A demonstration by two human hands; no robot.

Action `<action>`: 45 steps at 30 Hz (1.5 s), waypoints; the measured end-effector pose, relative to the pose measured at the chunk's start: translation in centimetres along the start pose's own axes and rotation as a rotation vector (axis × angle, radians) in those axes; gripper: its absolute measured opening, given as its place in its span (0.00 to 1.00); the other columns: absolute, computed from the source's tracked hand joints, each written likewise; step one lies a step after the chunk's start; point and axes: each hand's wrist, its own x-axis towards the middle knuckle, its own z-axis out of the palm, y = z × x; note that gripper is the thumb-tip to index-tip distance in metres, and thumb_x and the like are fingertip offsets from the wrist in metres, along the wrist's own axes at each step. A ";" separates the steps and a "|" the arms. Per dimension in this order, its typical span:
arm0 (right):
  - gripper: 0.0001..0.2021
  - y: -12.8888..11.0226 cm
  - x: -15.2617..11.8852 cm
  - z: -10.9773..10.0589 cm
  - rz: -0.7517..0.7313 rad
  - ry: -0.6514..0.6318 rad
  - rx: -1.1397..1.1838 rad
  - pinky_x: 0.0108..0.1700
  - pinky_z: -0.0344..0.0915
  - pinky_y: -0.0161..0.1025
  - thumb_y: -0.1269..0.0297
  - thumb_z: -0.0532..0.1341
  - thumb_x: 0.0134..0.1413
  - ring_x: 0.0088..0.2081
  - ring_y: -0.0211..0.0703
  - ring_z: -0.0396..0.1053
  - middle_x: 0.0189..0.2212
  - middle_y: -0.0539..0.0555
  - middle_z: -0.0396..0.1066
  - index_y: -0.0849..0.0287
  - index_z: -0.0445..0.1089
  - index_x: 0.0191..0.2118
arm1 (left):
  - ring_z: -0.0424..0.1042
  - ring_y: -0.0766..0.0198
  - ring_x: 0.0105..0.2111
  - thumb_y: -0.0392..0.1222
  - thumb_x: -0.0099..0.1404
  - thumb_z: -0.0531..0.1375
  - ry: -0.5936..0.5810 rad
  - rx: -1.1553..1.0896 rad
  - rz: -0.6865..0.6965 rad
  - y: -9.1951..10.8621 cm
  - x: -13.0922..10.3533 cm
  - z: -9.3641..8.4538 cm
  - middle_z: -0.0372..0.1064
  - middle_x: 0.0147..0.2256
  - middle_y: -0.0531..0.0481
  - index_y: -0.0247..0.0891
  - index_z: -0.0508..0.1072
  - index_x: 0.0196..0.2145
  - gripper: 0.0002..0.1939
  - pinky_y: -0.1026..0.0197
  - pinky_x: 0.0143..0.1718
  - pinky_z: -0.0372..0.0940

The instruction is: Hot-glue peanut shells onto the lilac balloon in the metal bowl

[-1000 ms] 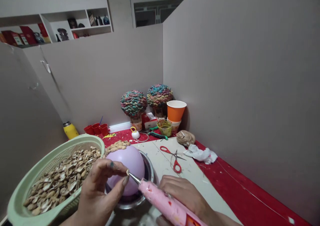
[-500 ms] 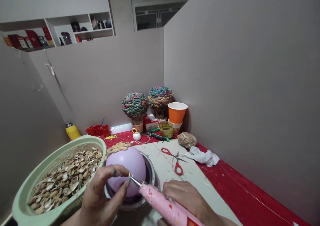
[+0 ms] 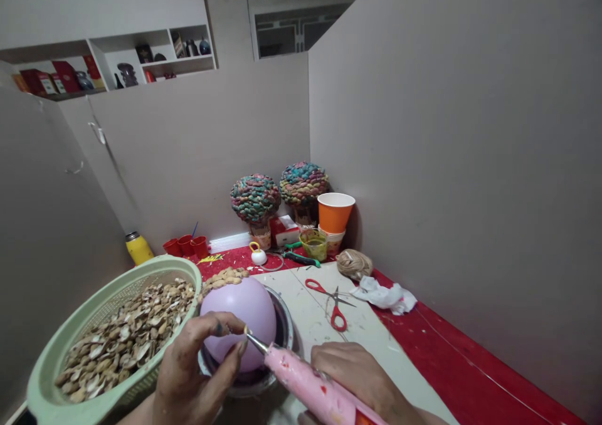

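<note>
My right hand is wrapped round a pink hot glue gun, its metal nozzle pointing up and to the left. Thumb and forefinger of my left hand pinch a small pale piece at the nozzle tip, probably a peanut shell, mostly hidden by the fingers. Behind them a lilac balloon sits in a round bowl. Peanut shells cover part of the balloon's far left side. To the left of my left hand stands a green plastic basket full of shell halves.
Red-handled scissors, a ball of twine and crumpled white tissue lie to the right. Farther back are two colourful shell-covered balls on cups, an orange paper cup, pliers and a yellow bottle. Grey panels enclose the table.
The whole view has shifted very slightly. My hands, the glue gun and the balloon keep the same places relative to one another.
</note>
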 end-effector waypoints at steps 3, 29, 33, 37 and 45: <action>0.25 -0.2 0.4 -0.1 0.007 0.020 -0.006 0.17 0.51 0.33 0.53 0.46 0.70 0.12 0.32 0.56 0.11 0.44 0.59 0.55 0.57 0.20 | 0.78 0.63 0.37 0.22 0.58 0.61 -0.036 0.040 0.011 -0.4 -0.3 -0.1 0.75 0.38 0.51 0.44 0.65 0.52 0.28 0.63 0.43 0.72; 0.23 -0.2 0.1 -0.4 0.039 -0.044 -0.031 0.17 0.47 0.32 0.56 0.51 0.66 0.14 0.31 0.48 0.12 0.42 0.52 0.56 0.55 0.18 | 0.78 0.64 0.34 0.20 0.55 0.62 0.074 -0.201 -0.158 1.0 0.7 0.6 0.75 0.35 0.52 0.43 0.69 0.46 0.24 0.66 0.39 0.75; 0.24 -0.3 0.2 -0.4 0.050 -0.037 -0.017 0.17 0.47 0.31 0.56 0.50 0.67 0.14 0.31 0.48 0.13 0.42 0.52 0.56 0.54 0.18 | 0.78 0.63 0.34 0.19 0.55 0.62 0.076 -0.239 -0.152 1.1 0.7 0.5 0.74 0.35 0.52 0.43 0.69 0.46 0.25 0.64 0.38 0.75; 0.24 -0.4 0.1 -0.3 0.062 0.000 0.018 0.17 0.46 0.31 0.56 0.48 0.68 0.14 0.30 0.47 0.13 0.41 0.50 0.56 0.54 0.19 | 0.77 0.64 0.35 0.20 0.56 0.62 0.070 -0.257 -0.158 1.0 0.5 0.4 0.73 0.35 0.53 0.43 0.69 0.45 0.24 0.64 0.39 0.75; 0.24 0.0 -0.5 -0.1 0.013 -0.040 -0.021 0.18 0.44 0.34 0.57 0.48 0.68 0.16 0.32 0.46 0.14 0.42 0.50 0.56 0.55 0.18 | 0.77 0.63 0.35 0.19 0.55 0.63 0.086 -0.283 -0.175 0.9 0.3 0.1 0.74 0.36 0.53 0.44 0.69 0.46 0.25 0.62 0.39 0.76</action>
